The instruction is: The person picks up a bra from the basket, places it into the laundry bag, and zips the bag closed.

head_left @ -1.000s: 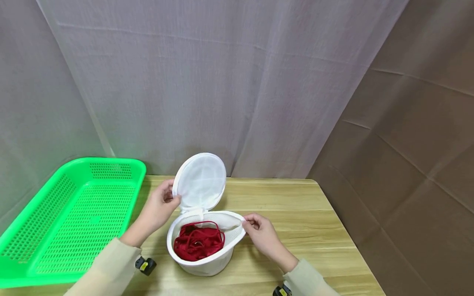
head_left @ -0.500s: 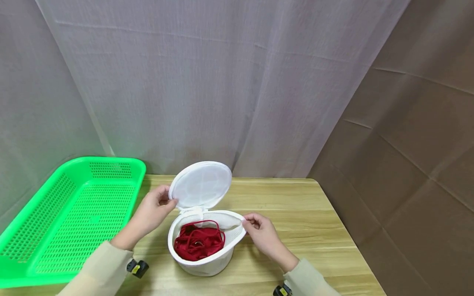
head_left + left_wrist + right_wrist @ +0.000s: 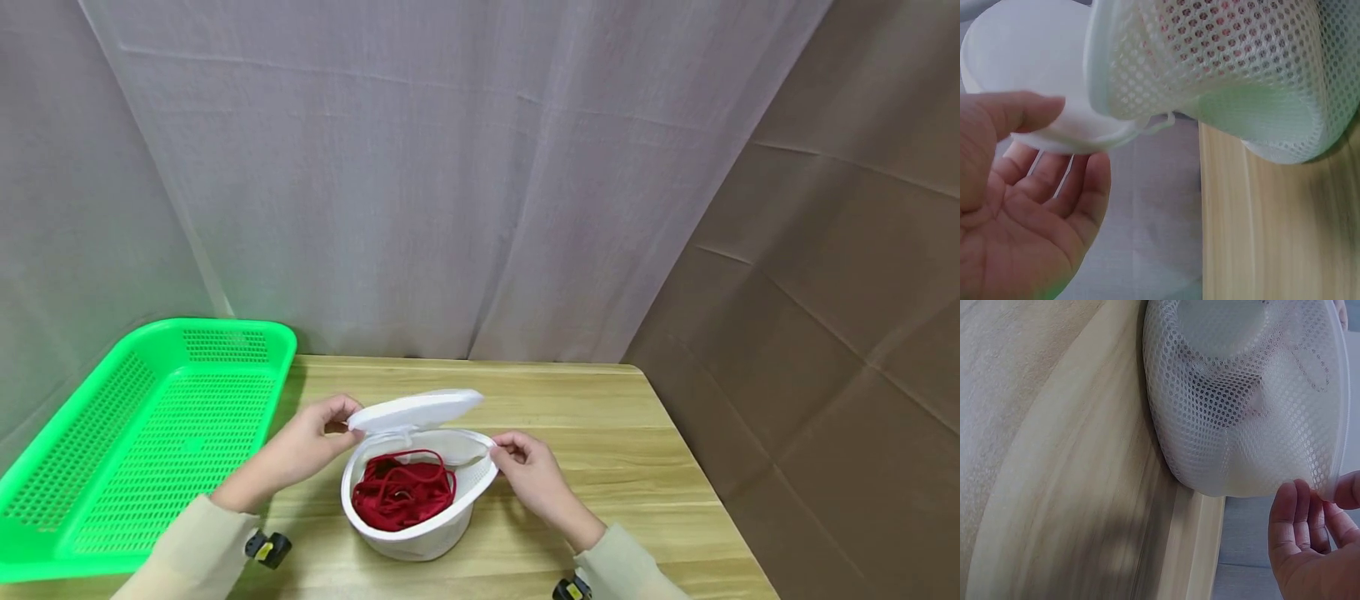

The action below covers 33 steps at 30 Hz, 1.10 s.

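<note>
Lid (image 3: 415, 409) of the mesh bag (image 3: 427, 533) now lies nearly flat over the opening, where a second ago it stood upright. From the left: a green tray (image 3: 142, 442) at the table's (image 3: 637, 467) left edge; the left hand (image 3: 303, 442) pinching the lid's rim; the bag, near the front edge, holding red cloth (image 3: 401, 492); the right hand (image 3: 528, 471) pinching the bag's rim as before.

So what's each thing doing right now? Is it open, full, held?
Lid: half shut, tipped low over the bag, left hand pinching its edge.
Mesh bag: open, on the table, right hand pinching its rim.
Red cloth: bunched up inside the bag.
Green basket: nothing seen in it.
</note>
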Motion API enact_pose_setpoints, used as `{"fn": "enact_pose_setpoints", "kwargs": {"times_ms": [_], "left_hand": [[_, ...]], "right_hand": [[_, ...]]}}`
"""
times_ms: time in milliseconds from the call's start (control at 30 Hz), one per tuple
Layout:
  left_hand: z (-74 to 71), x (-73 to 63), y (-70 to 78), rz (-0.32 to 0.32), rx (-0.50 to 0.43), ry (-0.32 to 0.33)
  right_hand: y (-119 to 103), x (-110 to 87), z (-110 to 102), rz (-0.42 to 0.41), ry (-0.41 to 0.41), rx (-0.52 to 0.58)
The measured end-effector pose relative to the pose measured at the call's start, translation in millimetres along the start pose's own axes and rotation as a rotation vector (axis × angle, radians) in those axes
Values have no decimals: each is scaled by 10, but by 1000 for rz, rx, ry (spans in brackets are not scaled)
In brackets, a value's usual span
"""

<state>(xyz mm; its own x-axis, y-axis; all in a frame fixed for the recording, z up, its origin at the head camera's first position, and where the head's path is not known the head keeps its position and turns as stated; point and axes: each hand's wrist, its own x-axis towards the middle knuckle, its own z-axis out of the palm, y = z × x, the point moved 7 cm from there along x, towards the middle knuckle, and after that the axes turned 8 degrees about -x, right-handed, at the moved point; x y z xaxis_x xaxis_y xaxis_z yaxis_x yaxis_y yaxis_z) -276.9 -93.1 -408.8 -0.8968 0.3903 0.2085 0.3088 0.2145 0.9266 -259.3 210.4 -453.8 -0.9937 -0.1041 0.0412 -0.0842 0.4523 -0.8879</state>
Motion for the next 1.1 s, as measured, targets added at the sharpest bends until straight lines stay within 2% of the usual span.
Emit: {"fn": "enact_pose_setpoints", "kwargs": {"times_ms": [133, 200, 300, 467, 600, 767, 900, 1100], "left_hand": [[7, -53, 5, -20, -34, -59], [11, -63, 19, -28, -37, -67], [4, -60, 15, -56, -26, -34], [-3, -45, -58, -121, -3, 55], [55, -39, -82, -144, -11, 65], [168, -18, -103, -193, -21, 27], [249, -7, -115, -184, 17, -17], [344, 6, -106, -123, 27, -59]], "right_hand": [[-18, -16, -16, -9, 13, 7], [-17, -21, -27, -8, 22, 9], [0, -18, -31, -4, 27, 3], [27, -15, -21, 14, 17, -17], [14, -27, -21, 16, 15, -11], [-3, -37, -26, 16, 17, 3], [10, -37, -23, 25, 18, 1], [35, -43, 2, 27, -7, -4]]}}
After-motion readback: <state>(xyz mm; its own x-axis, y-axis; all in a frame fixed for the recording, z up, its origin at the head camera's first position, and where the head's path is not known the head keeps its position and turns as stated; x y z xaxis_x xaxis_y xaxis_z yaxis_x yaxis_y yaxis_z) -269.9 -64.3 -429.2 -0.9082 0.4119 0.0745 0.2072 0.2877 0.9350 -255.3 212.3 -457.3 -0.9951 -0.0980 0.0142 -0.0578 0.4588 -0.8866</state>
